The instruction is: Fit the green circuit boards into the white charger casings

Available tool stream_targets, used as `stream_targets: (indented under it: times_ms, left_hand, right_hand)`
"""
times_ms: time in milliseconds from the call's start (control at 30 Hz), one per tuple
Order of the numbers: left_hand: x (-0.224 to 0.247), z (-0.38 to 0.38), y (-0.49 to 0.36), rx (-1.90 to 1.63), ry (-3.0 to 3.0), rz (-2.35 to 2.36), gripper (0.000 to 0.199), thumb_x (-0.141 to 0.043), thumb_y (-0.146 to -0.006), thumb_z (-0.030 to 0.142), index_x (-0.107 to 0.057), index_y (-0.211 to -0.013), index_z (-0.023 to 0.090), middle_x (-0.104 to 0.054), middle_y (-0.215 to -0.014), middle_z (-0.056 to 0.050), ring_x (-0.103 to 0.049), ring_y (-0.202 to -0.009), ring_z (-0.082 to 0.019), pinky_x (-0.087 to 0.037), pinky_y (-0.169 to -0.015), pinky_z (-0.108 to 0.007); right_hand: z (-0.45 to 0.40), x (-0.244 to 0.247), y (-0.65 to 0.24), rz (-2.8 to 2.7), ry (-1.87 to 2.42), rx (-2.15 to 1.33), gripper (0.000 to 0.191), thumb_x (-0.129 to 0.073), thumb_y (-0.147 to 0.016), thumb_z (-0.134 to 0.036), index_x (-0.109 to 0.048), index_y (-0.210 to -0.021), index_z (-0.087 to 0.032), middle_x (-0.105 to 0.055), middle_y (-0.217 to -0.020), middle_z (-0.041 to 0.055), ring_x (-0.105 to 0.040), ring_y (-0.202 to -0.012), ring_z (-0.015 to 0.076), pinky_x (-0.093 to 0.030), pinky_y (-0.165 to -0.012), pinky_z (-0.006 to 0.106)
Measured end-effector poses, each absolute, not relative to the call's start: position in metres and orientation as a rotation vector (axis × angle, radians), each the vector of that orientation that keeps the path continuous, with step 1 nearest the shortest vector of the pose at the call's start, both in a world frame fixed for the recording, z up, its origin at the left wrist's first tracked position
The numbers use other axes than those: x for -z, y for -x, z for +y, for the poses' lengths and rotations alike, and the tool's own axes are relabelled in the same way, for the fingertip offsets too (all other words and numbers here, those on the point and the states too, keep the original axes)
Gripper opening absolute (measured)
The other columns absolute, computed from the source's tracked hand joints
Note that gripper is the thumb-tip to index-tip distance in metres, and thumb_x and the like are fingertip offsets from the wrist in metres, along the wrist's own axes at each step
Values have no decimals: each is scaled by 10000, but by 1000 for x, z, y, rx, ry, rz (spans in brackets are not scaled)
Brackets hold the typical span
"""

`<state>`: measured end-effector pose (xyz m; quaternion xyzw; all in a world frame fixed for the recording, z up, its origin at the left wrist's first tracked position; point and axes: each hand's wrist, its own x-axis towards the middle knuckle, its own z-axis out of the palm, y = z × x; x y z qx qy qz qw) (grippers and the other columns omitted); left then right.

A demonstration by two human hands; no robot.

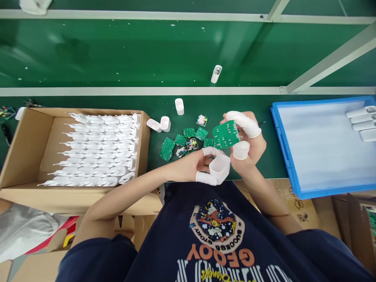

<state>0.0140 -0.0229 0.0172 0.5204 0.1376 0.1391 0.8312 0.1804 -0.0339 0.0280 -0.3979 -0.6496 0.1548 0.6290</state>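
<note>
My left hand (205, 166), with white finger cots on two fingers, is closed around a white plastic housing (220, 167) whose open end faces up. Just above and to its right, my right hand (248, 143) pinches a green circuit board (226, 135) by its edge, also through white finger cots. The board's soldered side shows and its other side is hidden. Board and housing are apart. Behind my left hand, several loose circuit boards (167, 148) lie in a pile, some with components up, like one small board (201, 120) at the back.
Empty white housings (179, 106) stand behind the pile. On the left, a cardboard box (143, 145) holds rows of white units (96, 145). A blue-rimmed tray (282, 137) with several white pieces (364, 121) is at right. A white frame rail (132, 91) crosses behind; one white piece (216, 74) lies beyond.
</note>
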Motion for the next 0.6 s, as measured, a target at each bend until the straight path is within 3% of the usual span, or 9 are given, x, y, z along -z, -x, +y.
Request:
stream_targets:
  times_ms: [167,300,600]
  left_hand:
    - [-20,-22,-9,-646,-1725,439,538,-772,-701,281,-539,-1181,210,-550,-1195,-109,-589,-1070,-254,-524,-893,-413]
    - [-17,-19,-7,-943,-2031,383,594,-740,-739,242,-471,-1266,195,-581,-1190,-132,-578,-1112,-253,-506,-939,-414]
    - [-11,-18,-8,-1020,-2054,330,599,-725,-752,231,-473,-1294,183,-616,-1168,-144,-595,-1121,-267,-513,-945,-434]
  right_hand:
    - [-46,-44,-187,-1530,856,-479,415,-624,-840,-463,-639,-1203,-264,-626,-1050,69,-601,-993,291,-528,-882,528]
    - [-68,-53,-192,-1689,908,-394,482,-657,-824,-470,-612,-1244,-238,-650,-1034,77,-597,-1014,290,-532,-889,531]
    - [-87,-48,-185,-1802,1011,-220,436,-600,-863,-493,-579,-1230,-258,-681,-970,67,-628,-983,255,-531,-911,525]
